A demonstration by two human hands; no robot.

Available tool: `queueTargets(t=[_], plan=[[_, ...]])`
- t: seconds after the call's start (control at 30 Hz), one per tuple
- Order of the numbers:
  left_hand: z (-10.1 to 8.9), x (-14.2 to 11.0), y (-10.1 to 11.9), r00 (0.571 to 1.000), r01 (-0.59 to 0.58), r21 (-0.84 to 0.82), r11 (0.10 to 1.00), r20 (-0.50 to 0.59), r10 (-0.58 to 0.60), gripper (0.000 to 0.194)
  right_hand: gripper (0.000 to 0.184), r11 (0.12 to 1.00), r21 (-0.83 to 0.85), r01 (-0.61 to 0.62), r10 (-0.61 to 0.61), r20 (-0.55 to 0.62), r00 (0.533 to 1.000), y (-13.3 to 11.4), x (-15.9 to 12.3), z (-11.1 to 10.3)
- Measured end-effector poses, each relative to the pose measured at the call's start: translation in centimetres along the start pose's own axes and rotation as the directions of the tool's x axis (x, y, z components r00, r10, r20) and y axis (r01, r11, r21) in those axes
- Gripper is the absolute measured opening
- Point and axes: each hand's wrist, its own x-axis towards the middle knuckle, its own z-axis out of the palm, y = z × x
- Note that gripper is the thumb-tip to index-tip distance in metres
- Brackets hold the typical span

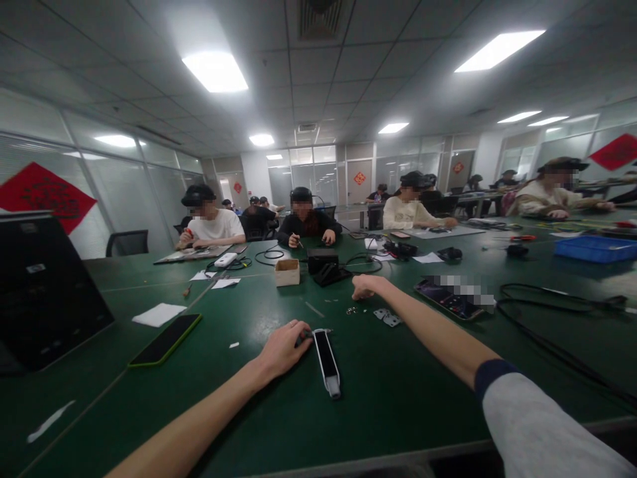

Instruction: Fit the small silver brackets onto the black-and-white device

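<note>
My left hand (286, 346) rests on the green table with its fingers curled, right beside the upper end of a slim device (327, 362) with a white frame and black face. Something dark shows under those fingers, too hidden to name. My right hand (364, 287) reaches farther out, fingers bent together and pointing down; whatever they may hold is out of sight. Just below it lie small shiny metal rings or parts (351, 311). Thin metal plates (387, 318) sit to their right, close to my right forearm.
A small open cardboard box (287, 273) and a black box (322, 261) stand ahead. Left are a green-edged phone (166, 340) and a dark monitor (50, 292). Right are another phone (454, 298), black cables (552, 338) and a blue tray (594, 249). Several people sit across.
</note>
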Motion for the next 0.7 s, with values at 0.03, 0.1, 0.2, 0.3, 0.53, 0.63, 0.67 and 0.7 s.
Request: queueTargets(t=[0.03,0.1,0.2,0.3,0.53,0.63,0.67,0.7], plan=[[0.0,0.0,0.0,1.0,0.0,-0.002,1.0,-0.001,0.0,0.023,0.018,1.0,0.001,0.015,-0.015,-0.021,1.0,-0.1,-0.4,0.1],[0.0,0.0,0.0,1.0,0.001,-0.007,1.0,-0.006,-0.001,0.023,0.018,0.998,0.002,0.066,-0.066,-0.084,0.994,-0.7,-1.4,0.4],[-0.2,-0.1,0.2,1.0,0.003,-0.005,1.0,-0.016,-0.004,0.022,0.015,0.983,0.009,0.184,-0.18,-0.174,0.968,-2.0,-3.5,1.2],[-0.4,-0.3,0.7,0.998,-0.003,0.009,1.0,-0.07,0.004,0.025,0.012,0.915,0.059,0.4,-0.36,-0.332,0.872,-4.1,-5.9,2.2],[-0.7,-0.8,1.4,0.935,-0.166,-0.026,0.986,-0.322,0.149,0.014,0.021,0.565,0.439,0.698,-0.498,-0.493,0.713,-8.6,-9.3,5.1],[-0.5,-0.9,1.4,0.913,-0.228,-0.035,0.973,-0.355,0.201,0.013,0.028,0.469,0.579,0.667,-0.512,-0.437,0.74,-8.8,-9.1,5.9],[-0.4,-0.9,1.4,0.909,-0.237,-0.037,0.971,-0.363,0.208,0.013,0.031,0.44,0.616,0.653,-0.52,-0.418,0.745,-8.7,-8.9,6.0],[-0.4,-0.9,1.5,0.904,-0.241,-0.04,0.97,-0.372,0.21,0.013,0.034,0.416,0.648,0.638,-0.528,-0.4,0.75,-8.5,-8.7,6.0]])
